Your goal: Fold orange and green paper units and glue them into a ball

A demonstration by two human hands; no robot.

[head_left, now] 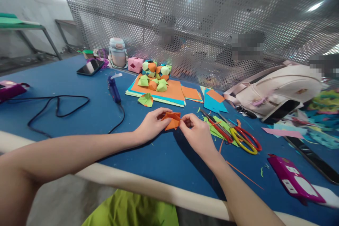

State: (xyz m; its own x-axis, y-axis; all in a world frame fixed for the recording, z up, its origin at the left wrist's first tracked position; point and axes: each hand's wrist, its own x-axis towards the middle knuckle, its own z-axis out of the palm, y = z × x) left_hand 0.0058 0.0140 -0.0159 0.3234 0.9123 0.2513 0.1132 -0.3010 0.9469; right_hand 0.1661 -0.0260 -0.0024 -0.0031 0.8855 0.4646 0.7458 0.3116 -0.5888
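A small folded orange paper piece (173, 121) is held just above the blue table, between both hands. My left hand (153, 124) grips its left side, thumb in front and fingers behind. At its right edge, my right hand (195, 130) pinches with thumb and index finger. Behind the hands lies a green and orange folded paper piece (146, 100). Farther back, several green and orange folded units (153, 84) rest on a stack of coloured paper sheets (173, 90).
A glue gun (113, 90) with a black cord lies left. To the right are scissors (242, 139) on green paper scraps, a purple device (295, 180), phones and a white backpack (275, 84). A flask (118, 53) and pink paper cube (136, 64) stand by the perforated metal screen.
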